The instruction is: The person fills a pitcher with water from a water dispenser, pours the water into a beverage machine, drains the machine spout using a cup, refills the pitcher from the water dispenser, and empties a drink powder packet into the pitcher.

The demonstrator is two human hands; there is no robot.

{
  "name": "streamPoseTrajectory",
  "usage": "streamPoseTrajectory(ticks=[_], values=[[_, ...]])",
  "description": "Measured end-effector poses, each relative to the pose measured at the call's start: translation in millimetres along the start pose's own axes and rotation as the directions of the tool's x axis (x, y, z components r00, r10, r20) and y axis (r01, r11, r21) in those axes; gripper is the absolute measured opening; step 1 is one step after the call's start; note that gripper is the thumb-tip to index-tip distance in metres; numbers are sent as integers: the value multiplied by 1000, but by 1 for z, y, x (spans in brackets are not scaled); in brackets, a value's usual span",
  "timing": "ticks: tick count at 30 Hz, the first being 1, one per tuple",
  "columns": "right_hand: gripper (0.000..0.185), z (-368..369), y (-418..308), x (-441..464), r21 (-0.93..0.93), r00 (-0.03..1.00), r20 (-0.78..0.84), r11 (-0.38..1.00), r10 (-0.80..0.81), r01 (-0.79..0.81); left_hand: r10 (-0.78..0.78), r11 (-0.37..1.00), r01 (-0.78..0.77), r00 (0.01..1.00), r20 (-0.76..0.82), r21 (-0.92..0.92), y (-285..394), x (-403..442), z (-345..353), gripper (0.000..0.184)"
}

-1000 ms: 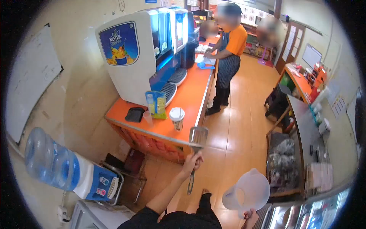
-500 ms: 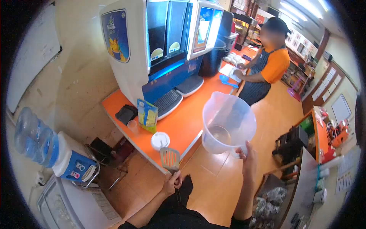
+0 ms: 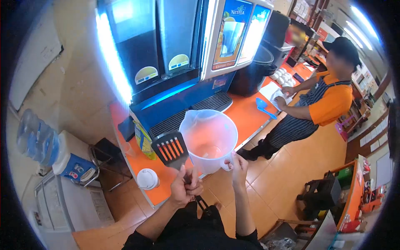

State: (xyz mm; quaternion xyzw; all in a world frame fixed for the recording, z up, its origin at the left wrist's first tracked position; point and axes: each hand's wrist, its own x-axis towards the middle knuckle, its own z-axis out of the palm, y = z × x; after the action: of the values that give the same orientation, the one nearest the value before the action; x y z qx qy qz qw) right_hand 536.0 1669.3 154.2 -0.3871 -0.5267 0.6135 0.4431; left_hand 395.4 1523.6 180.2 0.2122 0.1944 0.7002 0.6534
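Note:
My left hand (image 3: 186, 186) is closed around the handle of a slotted spatula (image 3: 170, 148), its dark slotted head raised in front of the counter. In my right hand (image 3: 238, 170) is the handle of a large translucent plastic measuring jug (image 3: 210, 137), held up beside the spatula with its mouth tilted toward me. No liquid is visible in the jug. A lidded white container (image 3: 148, 179) stands on the counter corner left of my hands. Behind the spatula is a yellow and blue packet (image 3: 144, 141), partly hidden.
A drink dispenser (image 3: 179, 89) stands on the orange counter (image 3: 246, 114), where a blue scoop (image 3: 264, 109) lies. To the right a co-worker (image 3: 329, 89) handles something white at the counter. A water dispenser (image 3: 77, 154) stands at left; a black box-like item (image 3: 318, 196) is at right.
My view has come nearer the dispenser and co-worker. The jug has moved left, close to the spatula. The spatula's head has turned and looks dark now. Both remain in my hands.

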Motion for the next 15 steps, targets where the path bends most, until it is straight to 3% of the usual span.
streamPoseTrajectory(ticks=[2,4,5,6,8,9,10,11,13,15], values=[[38,-11,22,13,-11,997,61,999,37,-36,70,997,-70,997,-43,-13,6,23,23,57],[29,-29,25,26,15,979,196,998,62,-66,244,968,-247,967,-70,-44,12,50,47,53],[29,-37,22,30,-292,973,116,929,-200,226,261,963,-266,960,-106,-35,11,65,57,53],[35,-46,14,34,-569,874,132,686,-468,454,327,938,-339,934,-147,-71,9,81,69,51],[52,-79,-26,37,-324,900,278,849,-336,417,400,888,-436,888,-226,-143,-1,116,84,48],[36,-97,-29,45,-173,908,364,943,-208,285,406,867,-462,872,-273,-187,-10,132,89,46],[44,-98,-74,45,13,831,555,999,-34,32,422,852,-475,872,-247,-222,-17,150,92,46],[54,-100,-128,42,117,662,744,957,93,-266,445,833,-492,868,-222,-252,-24,167,93,46],[69,-108,-164,56,-85,580,782,962,226,-260,465,816,-539,828,-314,-210,-39,197,92,46],[61,-102,-163,78,-130,493,844,972,211,-194,538,744,-614,784,-310,-264,-54,223,64,49]])
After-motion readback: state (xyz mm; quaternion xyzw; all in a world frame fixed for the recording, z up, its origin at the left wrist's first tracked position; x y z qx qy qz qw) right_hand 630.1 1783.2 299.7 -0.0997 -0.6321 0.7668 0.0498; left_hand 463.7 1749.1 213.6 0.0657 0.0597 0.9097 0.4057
